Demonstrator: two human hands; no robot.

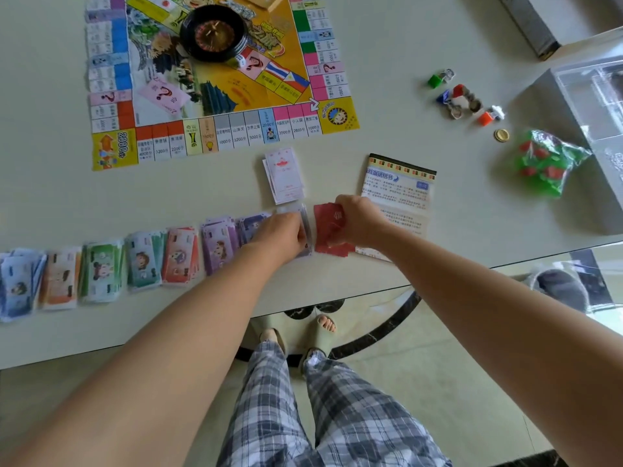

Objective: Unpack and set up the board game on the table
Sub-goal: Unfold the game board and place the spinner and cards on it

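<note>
Two bare forearms reach out over plaid trousers (303, 416) to the near edge of the counter (404, 45). The right hand (359, 220) has its fingers curled round a stack of red cards (327, 234), holding it just above or on the surface; which one cannot be told. The left hand (283, 230), right beside it, curls down on a pale stack of cards (306, 217), blurred, with the two stacks nearly touching.

To the left of the hands a row of play-money piles (101, 267) runs along the counter's front edge. Just beyond the hands lies a pink-and-white card pile (283, 173), and to the right an instruction sheet (401, 193), partly under the right wrist.

Farther off, the game board (219, 106) lies unfolded with a black roulette wheel (212, 33) on it. At the right sit coloured tokens (462, 96), a gold coin (501, 134) and a bag of green and red houses (546, 163).
</note>
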